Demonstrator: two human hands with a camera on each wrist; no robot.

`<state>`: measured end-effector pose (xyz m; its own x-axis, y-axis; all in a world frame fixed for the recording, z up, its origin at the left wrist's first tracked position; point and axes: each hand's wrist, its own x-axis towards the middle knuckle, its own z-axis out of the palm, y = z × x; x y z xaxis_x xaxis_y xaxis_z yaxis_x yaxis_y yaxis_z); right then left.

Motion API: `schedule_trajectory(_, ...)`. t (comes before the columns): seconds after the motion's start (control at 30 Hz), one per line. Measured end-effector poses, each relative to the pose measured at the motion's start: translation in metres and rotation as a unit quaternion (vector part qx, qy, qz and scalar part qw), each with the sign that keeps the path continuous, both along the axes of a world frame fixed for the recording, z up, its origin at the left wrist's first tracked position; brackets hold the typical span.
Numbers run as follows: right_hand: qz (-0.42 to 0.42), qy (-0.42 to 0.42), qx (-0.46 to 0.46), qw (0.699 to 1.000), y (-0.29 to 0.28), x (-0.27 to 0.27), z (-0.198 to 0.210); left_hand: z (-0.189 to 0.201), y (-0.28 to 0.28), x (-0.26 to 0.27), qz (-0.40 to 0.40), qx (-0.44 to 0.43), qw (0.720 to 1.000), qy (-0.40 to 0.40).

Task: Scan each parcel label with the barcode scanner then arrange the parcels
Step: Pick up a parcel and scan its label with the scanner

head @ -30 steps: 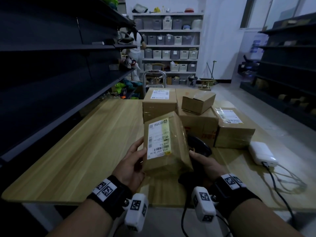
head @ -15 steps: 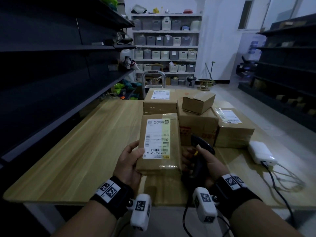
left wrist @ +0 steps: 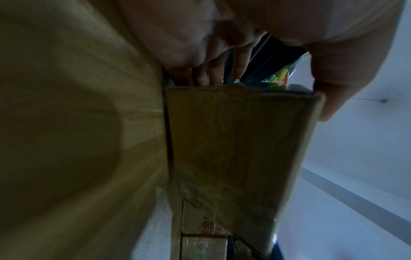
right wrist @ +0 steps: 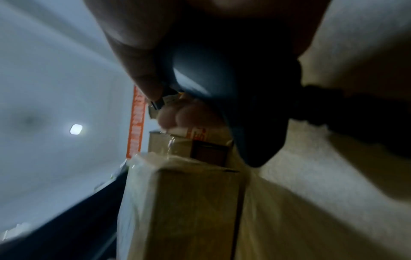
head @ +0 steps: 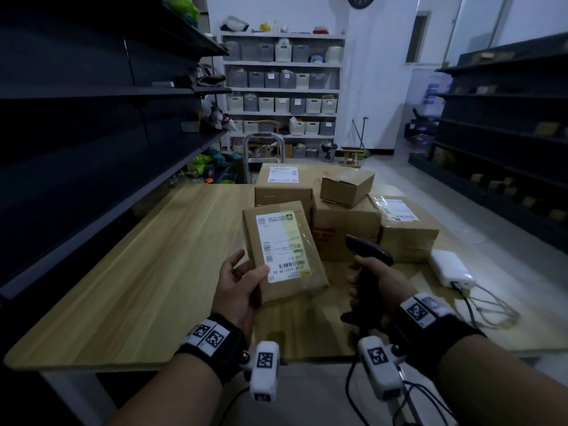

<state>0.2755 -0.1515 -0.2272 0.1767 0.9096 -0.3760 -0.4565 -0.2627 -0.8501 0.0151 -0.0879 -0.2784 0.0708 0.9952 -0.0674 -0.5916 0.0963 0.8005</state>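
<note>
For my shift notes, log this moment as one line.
step: scanning | left hand: holds flat parcel, label up | right hand: grips barcode scanner beside it | table: four stacked parcels

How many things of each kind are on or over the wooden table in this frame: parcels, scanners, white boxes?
Parcels: 5, one held in the left hand, the held parcel, and four on the table.
Barcode scanner: 1, in the right hand.
White box with cable: 1.
Total: 7.

Held parcel (head: 284,252): flat brown box, white label up, tilted above table.
Scanner (head: 367,265): black, handheld, beside it.
Stacked parcels (head: 344,216): behind.
</note>
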Motion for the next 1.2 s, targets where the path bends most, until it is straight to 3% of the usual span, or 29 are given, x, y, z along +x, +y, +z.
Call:
schedule_trajectory(0.13,0.055,-0.169,-0.004,0.984,-0.018,-0.011,0.046,0.001,0.000,-0.001,0.022,-0.003,0.999,0.036)
schedule_trajectory(0.3,0.121,-0.264,-0.022,0.957,-0.041,-0.027,0.080,-0.001,-0.001,-0.002,0.028,0.003,0.998,0.060)
schedule_trajectory(0.6,0.156,-0.282,-0.043,0.946,-0.055,-0.035,0.090,0.002,-0.006,-0.004,0.007,0.022,0.993,0.116)
schedule_trajectory(1.2,0.161,-0.268,-0.067,0.947,-0.061,-0.034,0.089,0.004,-0.008,-0.003,0.018,0.028,0.992,0.119)
